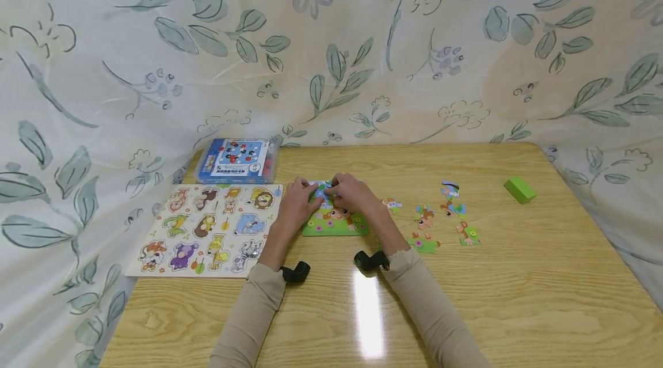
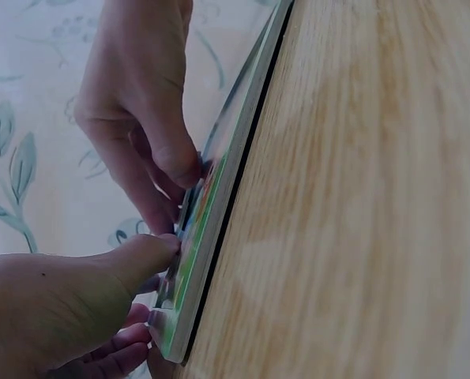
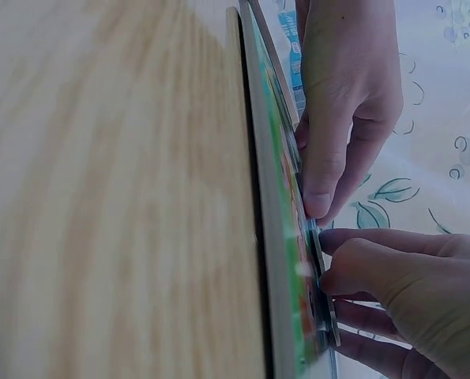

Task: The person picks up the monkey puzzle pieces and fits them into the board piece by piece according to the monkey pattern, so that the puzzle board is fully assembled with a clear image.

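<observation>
My left hand (image 1: 296, 205) touches the left part of a puzzle board (image 1: 334, 228), which has a green lower edge and a monkey picture. In the left wrist view its thumb (image 2: 152, 251) lies against the board's face, and its other fingers are near the edge. At the board's upper part, my right hand (image 1: 353, 192) pinches a thin puzzle piece (image 3: 324, 288), seen raised slightly off the board in the right wrist view. The fingers of both hands nearly meet there and hide part of the picture. Loose puzzle pieces (image 1: 425, 217) lie to the right.
On the left lies a white animal puzzle sheet (image 1: 207, 230), with a blue plastic box (image 1: 237, 160) behind it. A green block (image 1: 519, 190) sits at the right back. Floral cloth (image 1: 331, 97) hangs behind the wooden table (image 1: 518, 299).
</observation>
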`<move>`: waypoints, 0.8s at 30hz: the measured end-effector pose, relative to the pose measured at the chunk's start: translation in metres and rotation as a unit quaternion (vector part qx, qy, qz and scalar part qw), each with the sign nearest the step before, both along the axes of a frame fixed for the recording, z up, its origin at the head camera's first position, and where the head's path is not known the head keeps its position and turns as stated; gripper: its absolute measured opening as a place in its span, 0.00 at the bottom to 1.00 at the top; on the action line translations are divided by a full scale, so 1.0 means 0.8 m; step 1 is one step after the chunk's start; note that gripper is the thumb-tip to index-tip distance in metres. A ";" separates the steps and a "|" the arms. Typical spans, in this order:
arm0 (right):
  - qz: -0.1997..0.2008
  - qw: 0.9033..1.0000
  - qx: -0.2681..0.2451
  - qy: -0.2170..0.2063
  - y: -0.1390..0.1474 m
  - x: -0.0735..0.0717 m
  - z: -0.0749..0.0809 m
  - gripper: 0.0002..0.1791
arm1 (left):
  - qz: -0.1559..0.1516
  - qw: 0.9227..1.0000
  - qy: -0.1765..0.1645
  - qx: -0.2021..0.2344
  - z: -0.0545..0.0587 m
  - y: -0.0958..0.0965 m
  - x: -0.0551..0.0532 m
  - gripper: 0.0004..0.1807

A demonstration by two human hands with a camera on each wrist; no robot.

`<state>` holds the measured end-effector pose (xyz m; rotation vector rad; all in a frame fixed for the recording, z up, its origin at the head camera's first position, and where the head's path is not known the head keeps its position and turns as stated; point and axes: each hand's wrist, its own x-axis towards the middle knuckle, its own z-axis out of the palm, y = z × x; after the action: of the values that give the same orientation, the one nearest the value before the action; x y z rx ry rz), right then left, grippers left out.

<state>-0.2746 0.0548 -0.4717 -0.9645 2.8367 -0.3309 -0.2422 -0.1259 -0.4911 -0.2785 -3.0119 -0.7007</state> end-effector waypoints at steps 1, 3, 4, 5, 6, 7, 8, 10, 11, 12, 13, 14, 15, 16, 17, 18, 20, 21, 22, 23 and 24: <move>-0.001 1.000 0.002 -0.002 0.000 0.000 0.000 0.19 | 0.000 1.000 -0.001 0.000 0.000 0.000 0.000 0.28; -0.004 1.000 0.004 -0.005 0.000 0.000 0.000 0.19 | 0.000 1.000 -0.002 -0.002 0.000 0.000 0.000 0.28; -0.005 1.000 0.005 -0.006 0.000 0.000 0.000 0.19 | 0.000 1.000 -0.002 -0.003 0.000 -0.001 0.000 0.28; -0.006 1.000 0.006 -0.007 -0.001 0.000 0.001 0.19 | 0.000 1.000 -0.002 -0.003 0.001 -0.001 0.000 0.28; -0.007 1.000 0.007 -0.009 -0.001 0.000 0.001 0.19 | -0.001 1.000 -0.002 -0.005 0.001 -0.001 0.000 0.28; -0.007 1.000 0.008 -0.010 -0.001 0.000 0.002 0.20 | -0.001 1.000 -0.002 -0.006 0.001 -0.001 0.000 0.28; -0.008 1.000 0.008 -0.012 -0.001 0.000 0.002 0.20 | -0.002 1.000 -0.002 -0.007 0.001 -0.001 0.000 0.28; -0.010 1.000 0.011 -0.017 -0.001 0.000 0.003 0.20 | -0.003 1.000 -0.003 -0.007 0.002 0.000 0.000 0.28; -0.010 1.000 0.012 -0.018 -0.001 0.000 0.003 0.20 | -0.004 1.000 -0.001 -0.009 0.002 0.000 0.000 0.28; -0.011 1.000 0.013 -0.020 -0.001 0.000 0.003 0.20 | -0.005 1.000 0.000 -0.009 0.002 0.000 0.000 0.28; -0.012 1.000 0.014 -0.021 -0.001 0.000 0.004 0.20 | -0.005 1.000 0.000 -0.010 0.002 0.000 0.000 0.28; -0.013 1.000 0.014 -0.023 -0.001 0.000 0.003 0.20 | -0.005 1.000 0.001 -0.010 0.002 0.000 0.000 0.28; -0.014 1.000 0.014 -0.023 -0.001 -0.001 0.003 0.20 | -0.005 1.000 0.002 -0.010 0.003 0.000 0.000 0.28; -0.015 1.000 0.014 -0.023 -0.001 0.000 0.003 0.20 | -0.005 1.000 0.003 -0.011 0.003 0.000 0.000 0.28; -0.016 1.000 0.013 -0.022 -0.001 0.000 0.003 0.20 | -0.005 1.000 0.004 -0.011 0.002 0.000 0.000 0.27; -0.016 1.000 0.012 -0.022 -0.002 0.000 0.003 0.20 | -0.005 1.000 0.003 -0.010 0.002 0.000 0.000 0.27; -0.018 1.000 0.011 -0.021 -0.002 0.000 0.003 0.20 | -0.005 1.000 0.005 -0.009 0.002 -0.001 0.000 0.27; -0.018 1.000 0.011 -0.021 -0.002 0.000 0.003 0.20 | -0.005 1.000 0.006 -0.009 0.002 -0.001 0.000 0.27; -0.018 1.000 0.010 -0.018 -0.002 0.001 0.002 0.20 | -0.006 1.000 0.007 -0.006 0.001 -0.001 0.000 0.27; -0.016 1.000 0.009 -0.015 -0.002 0.001 0.002 0.20 | -0.006 1.000 0.008 -0.005 0.001 -0.002 0.000 0.27; -0.013 1.000 0.008 -0.012 -0.001 0.002 0.002 0.20 | -0.007 1.000 0.010 -0.004 0.000 -0.002 0.001 0.27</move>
<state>-0.2730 0.0536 -0.4705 -0.9163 2.8281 -0.3193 -0.2418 -0.1275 -0.4907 -0.3040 -2.9980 -0.6817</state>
